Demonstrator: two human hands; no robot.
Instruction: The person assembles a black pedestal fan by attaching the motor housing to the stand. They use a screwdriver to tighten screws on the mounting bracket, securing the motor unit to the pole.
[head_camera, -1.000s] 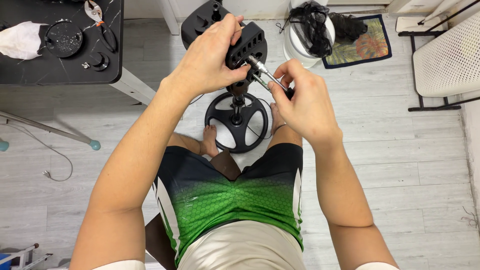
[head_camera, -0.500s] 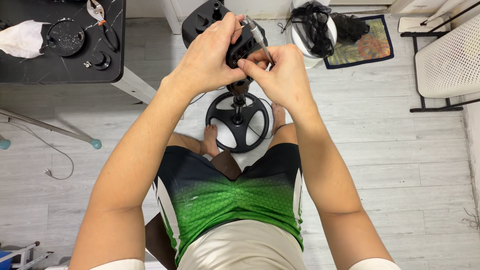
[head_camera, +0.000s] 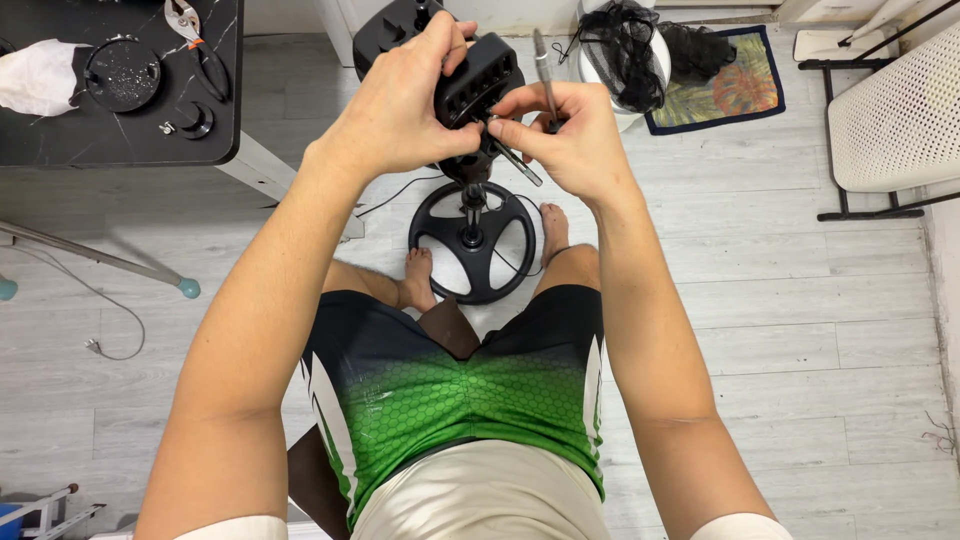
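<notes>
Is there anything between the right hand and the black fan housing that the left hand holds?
Nothing separate. The left hand grips the black housing; the right hand is right beside it, fingertips at its lower edge, holding a screwdriver and a thin metal rod.

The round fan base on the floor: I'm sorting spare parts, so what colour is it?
Black, seen in the head view: the round fan base sits on pale grey floorboards.
</notes>
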